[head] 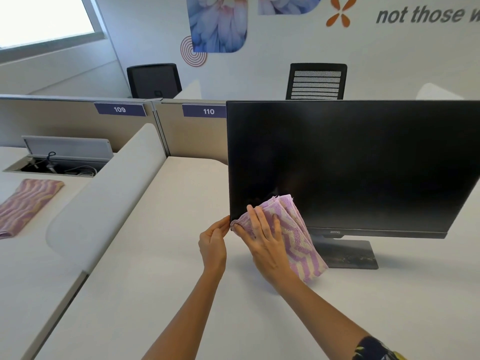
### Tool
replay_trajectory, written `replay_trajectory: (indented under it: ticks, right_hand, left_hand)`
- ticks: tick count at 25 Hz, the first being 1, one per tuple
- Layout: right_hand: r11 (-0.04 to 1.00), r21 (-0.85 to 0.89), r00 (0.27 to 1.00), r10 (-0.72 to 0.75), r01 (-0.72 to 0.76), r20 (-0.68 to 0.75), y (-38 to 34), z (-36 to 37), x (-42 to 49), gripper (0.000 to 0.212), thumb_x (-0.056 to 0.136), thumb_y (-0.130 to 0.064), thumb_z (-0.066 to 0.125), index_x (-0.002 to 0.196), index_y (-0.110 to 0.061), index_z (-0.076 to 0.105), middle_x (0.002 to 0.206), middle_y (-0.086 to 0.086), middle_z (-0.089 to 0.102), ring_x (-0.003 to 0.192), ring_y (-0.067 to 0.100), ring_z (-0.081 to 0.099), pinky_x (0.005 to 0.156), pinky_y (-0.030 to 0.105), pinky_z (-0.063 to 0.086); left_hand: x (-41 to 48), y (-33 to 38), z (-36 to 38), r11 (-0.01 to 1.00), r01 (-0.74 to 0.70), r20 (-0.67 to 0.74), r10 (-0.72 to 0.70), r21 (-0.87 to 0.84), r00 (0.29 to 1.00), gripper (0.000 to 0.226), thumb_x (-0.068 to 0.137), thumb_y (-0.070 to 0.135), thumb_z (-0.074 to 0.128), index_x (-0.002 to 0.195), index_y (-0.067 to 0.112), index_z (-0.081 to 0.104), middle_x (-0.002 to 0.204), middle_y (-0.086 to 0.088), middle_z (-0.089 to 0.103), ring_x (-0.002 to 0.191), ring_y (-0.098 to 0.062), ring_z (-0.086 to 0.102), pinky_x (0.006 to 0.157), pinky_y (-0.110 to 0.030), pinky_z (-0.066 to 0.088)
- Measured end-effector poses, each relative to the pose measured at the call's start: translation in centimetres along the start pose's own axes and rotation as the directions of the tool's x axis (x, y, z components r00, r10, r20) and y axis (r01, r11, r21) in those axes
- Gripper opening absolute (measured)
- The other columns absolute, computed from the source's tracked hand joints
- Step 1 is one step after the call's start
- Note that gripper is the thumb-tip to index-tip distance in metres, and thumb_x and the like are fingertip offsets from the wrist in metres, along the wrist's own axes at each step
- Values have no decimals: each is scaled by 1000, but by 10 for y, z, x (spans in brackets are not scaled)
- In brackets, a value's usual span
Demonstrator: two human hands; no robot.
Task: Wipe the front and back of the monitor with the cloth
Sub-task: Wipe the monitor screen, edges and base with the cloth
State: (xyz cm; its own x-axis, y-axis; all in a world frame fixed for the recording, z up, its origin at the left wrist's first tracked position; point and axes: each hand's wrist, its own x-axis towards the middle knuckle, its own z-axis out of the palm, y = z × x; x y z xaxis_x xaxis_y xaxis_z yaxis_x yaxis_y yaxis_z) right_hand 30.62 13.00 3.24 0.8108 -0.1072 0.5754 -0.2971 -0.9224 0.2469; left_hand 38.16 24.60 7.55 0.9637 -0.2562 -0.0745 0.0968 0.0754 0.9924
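Note:
A black monitor [358,165] with a dark screen stands on its flat base [350,255] on the white desk [161,281]. My right hand [265,237] lies flat with straight fingers on a folded purple and cream cloth [296,235], pressing it against the screen's lower left corner. The cloth hangs down past the bottom bezel. My left hand [213,242] pinches the monitor's lower left edge with its fingertips. The back of the monitor is hidden.
A padded grey divider [104,203] runs along the desk's left side. Beyond it lies a second striped cloth [26,203] and an open cable hatch [57,162]. Partition panels marked 109 and 110 stand behind, with two office chairs [317,81] further back.

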Motion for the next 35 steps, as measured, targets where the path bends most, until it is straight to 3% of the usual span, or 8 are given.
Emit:
replay_trajectory:
  ticks: [5, 9, 13, 17, 23, 26, 29, 35]
  right_hand:
    - [1000, -24, 1000, 9, -9, 6, -7, 2, 3, 88, 73, -28, 82, 149, -33, 38, 158, 15, 24, 146, 38, 20, 113, 59, 25]
    - [998, -70, 1000, -2, 2, 8, 1, 4, -7, 92, 71, -28, 82, 150, -31, 35, 158, 15, 23, 146, 39, 20, 112, 61, 26]
    - [990, -143, 1000, 14, -13, 10, 28, 3, -26, 93, 71, -27, 82, 151, -28, 35, 158, 17, 24, 145, 41, 22, 112, 63, 28]
    - [986, -147, 997, 78, -75, 12, 52, 1, -41, 95, 71, -19, 81, 151, -31, 33, 159, 19, 18, 146, 43, 21, 113, 63, 26]
    - [991, -111, 997, 72, -76, -37, 29, -1, -18, 92, 64, -24, 87, 145, -35, 45, 146, 18, 31, 137, 41, 29, 112, 62, 26]
    - [996, -82, 997, 37, -43, -70, 14, -2, -9, 90, 61, -22, 87, 142, -34, 49, 142, 17, 36, 133, 39, 33, 109, 61, 26]
    - [993, -114, 999, 18, -22, -39, 17, 3, -18, 94, 65, -26, 86, 146, -35, 41, 144, 16, 34, 135, 39, 31, 113, 62, 24]
    - [986, -78, 987, 154, -151, 38, 56, -3, -51, 84, 75, -35, 77, 149, -35, 37, 148, 17, 32, 138, 43, 29, 114, 65, 19]
  left_hand:
    - [1, -4, -1, 1000, 7, -27, -6, 26, 1000, 37, 98, 4, 39, 111, 16, 72, 103, 3, 74, 100, -10, 69, 95, -31, 54]
    - [1, -5, 0, 1000, -3, -20, 4, 31, 1000, 37, 99, 5, 38, 113, 14, 71, 107, 2, 73, 101, -9, 69, 93, -25, 53]
    - [1, -9, 2, 999, -5, -37, 7, 38, 999, 37, 99, 5, 39, 116, 13, 70, 111, 1, 72, 107, -11, 66, 97, -27, 51]
    - [1, -12, 4, 999, 3, -54, -1, 34, 999, 38, 99, 6, 39, 114, 21, 71, 107, 8, 72, 105, -8, 66, 99, -30, 50]
    - [-2, -8, 6, 1000, -6, -74, 8, 22, 997, 41, 96, 6, 40, 103, 31, 71, 100, 15, 72, 101, -5, 67, 97, -29, 51]
    - [-1, -12, 6, 999, -1, -77, 5, 47, 997, 38, 97, 9, 42, 107, 27, 73, 103, 12, 73, 104, -7, 67, 99, -33, 51]
    - [0, -13, 5, 998, 8, -70, -4, 58, 998, 36, 97, 9, 42, 113, 20, 72, 108, 8, 72, 107, -9, 66, 101, -34, 50]
    - [-5, -8, 6, 996, 8, -56, -3, 94, 998, 33, 99, 13, 44, 118, 19, 70, 114, 7, 71, 111, -10, 63, 103, -31, 48]
